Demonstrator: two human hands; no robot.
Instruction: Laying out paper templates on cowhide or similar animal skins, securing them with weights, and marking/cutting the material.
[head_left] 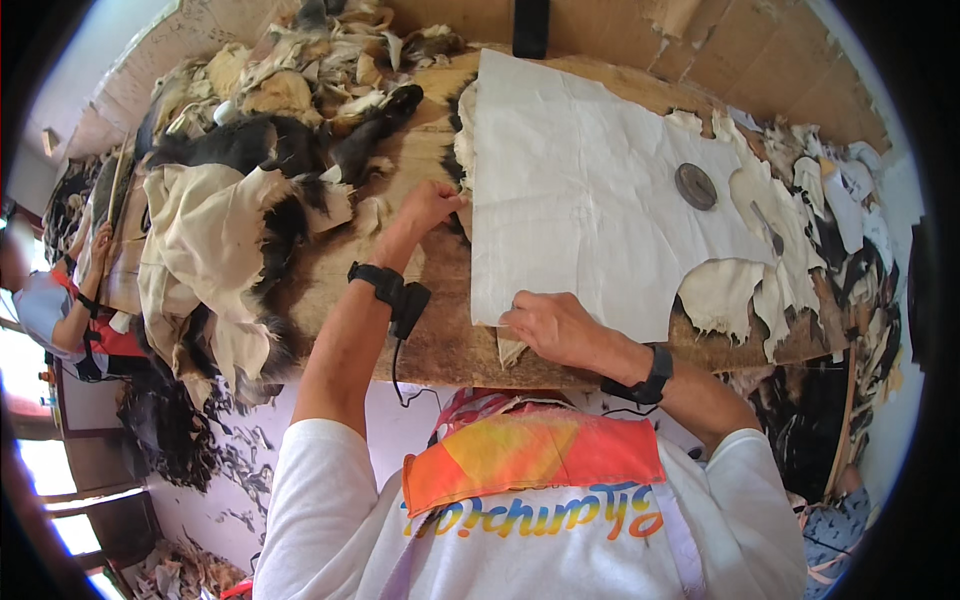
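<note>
A large white paper sheet (590, 190) lies over a pelt on the wooden board in front of me. The pelt (464, 150), pale skin edged with black fur, shows along the sheet's left side. There, my left hand (432, 207) pinches at the pelt's edge, fingers pressed together. My right hand (555, 328) is curled at the sheet's lower left corner, touching the paper. A pale tip of skin (510, 352) pokes out just below its fingers, which seem to grip it. A round dark disc (696, 187) rests on the sheet's right part.
A small metal tool (768, 228) lies right of the disc, among pale hide pieces (720, 295). Furry hides (205, 250) and scraps (280, 85) are heaped on the left of the wooden board (340, 280). Another person (70, 310) works at the far left, holding a stick (120, 185).
</note>
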